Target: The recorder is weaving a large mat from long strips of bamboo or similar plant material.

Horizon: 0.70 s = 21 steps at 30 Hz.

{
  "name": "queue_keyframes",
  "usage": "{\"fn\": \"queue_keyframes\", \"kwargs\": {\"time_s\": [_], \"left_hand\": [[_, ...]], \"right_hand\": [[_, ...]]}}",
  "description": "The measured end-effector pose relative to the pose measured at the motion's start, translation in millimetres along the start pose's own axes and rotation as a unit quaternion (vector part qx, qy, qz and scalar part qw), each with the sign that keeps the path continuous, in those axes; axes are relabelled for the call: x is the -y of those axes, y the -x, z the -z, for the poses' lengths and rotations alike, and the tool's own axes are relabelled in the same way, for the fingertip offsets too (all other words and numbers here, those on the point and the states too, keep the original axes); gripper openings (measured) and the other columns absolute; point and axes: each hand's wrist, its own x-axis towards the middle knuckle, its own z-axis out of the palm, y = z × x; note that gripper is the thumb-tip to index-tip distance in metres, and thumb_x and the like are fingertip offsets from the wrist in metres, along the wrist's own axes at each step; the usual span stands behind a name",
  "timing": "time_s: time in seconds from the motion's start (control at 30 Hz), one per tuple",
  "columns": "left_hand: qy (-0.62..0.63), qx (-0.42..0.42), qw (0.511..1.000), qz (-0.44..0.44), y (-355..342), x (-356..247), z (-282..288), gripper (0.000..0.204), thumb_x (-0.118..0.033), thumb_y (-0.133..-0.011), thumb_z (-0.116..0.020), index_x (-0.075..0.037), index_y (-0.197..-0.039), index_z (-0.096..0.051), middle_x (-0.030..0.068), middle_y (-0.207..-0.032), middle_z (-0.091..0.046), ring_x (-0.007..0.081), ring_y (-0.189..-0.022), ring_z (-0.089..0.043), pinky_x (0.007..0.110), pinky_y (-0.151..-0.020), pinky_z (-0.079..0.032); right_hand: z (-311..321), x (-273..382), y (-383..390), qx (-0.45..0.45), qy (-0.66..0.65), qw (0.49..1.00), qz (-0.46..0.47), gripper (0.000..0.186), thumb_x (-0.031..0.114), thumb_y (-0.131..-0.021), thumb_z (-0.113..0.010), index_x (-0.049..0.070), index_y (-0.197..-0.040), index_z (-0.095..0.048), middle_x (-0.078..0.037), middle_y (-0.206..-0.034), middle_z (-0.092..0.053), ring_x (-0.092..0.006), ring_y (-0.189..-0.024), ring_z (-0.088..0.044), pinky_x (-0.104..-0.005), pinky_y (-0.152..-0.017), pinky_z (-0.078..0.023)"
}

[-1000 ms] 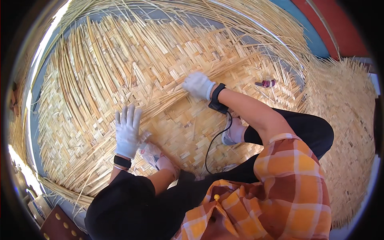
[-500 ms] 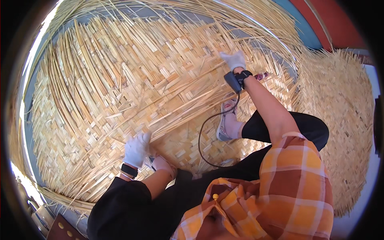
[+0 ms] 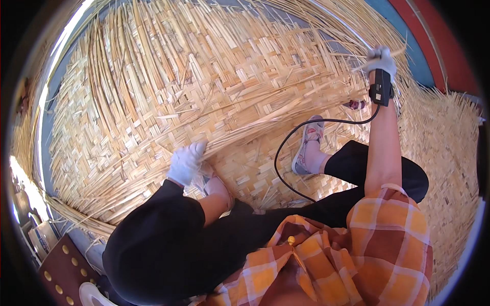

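Note:
A large woven reed mat (image 3: 240, 102) spreads over the floor. Long loose strips stick out along its far-left part. My left hand (image 3: 186, 162), in a white glove, is closed on the ends of reed strips (image 3: 250, 133) that run slantwise across the mat, just beside my left foot. Out at the far right, my gloved right hand (image 3: 381, 60) is closed round pale reed strips (image 3: 395, 52), slightly blurred. Beneath that hand a small dark red patterned thing (image 3: 354, 104) lies on the mat; its kind is unclear.
My shoed feet (image 3: 309, 145) rest on the mat. A black cable (image 3: 286, 137) loops from the device (image 3: 381, 87) on my right wrist. Bundled reeds (image 3: 352, 30) lie along the far side. A brown studded piece (image 3: 66, 270) stands at lower left.
My right hand has swung outward to the far right and now has strips in it. My left hand has shifted slightly right and away from me, staying by the foot.

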Motion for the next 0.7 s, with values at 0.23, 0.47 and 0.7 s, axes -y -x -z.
{"fn": "queue_keyframes", "kwargs": {"time_s": [0.23, 0.47, 0.7], "left_hand": [[-0.080, -0.147, 0.985, -0.046, 15, 8, 15, 0.053, -0.033, -0.075, -0.063, -0.010, -0.120, -0.047, 0.0094, -0.103, -0.055, 0.0272, -0.100, -0.051, 0.040, -0.088, -0.039], [0.355, -0.269, 0.895, -0.020, 33, 16, 157, 0.059, -0.032, -0.074, -0.070, -0.003, -0.121, -0.051, 0.0103, -0.114, -0.058, 0.0182, -0.094, -0.058, 0.031, -0.084, -0.045], [0.252, -0.391, 0.829, -0.310, 53, -13, 266, 0.080, -0.052, -0.080, -0.056, 0.002, -0.133, -0.031, 0.0227, -0.130, -0.042, 0.0293, -0.107, -0.054, 0.042, -0.095, -0.039]], "right_hand": [[90, -81, 77, 0.072, 0.824, 0.466, 0.315, 0.056, 0.030, -0.075, -0.063, 0.009, -0.124, -0.045, -0.015, -0.126, -0.046, -0.0305, -0.115, -0.044, -0.0407, -0.093, -0.038], [17, -172, 193, 0.517, 0.711, 0.402, 0.256, 0.046, 0.028, -0.076, -0.063, 0.013, -0.118, -0.051, -0.011, -0.125, -0.048, -0.0269, -0.109, -0.050, -0.0408, -0.084, -0.042], [-72, -91, 217, 0.595, 0.637, 0.459, 0.172, 0.038, 0.028, -0.077, -0.066, 0.006, -0.107, -0.059, -0.010, -0.090, -0.064, -0.0210, -0.076, -0.062, -0.0333, -0.068, -0.048]]}}
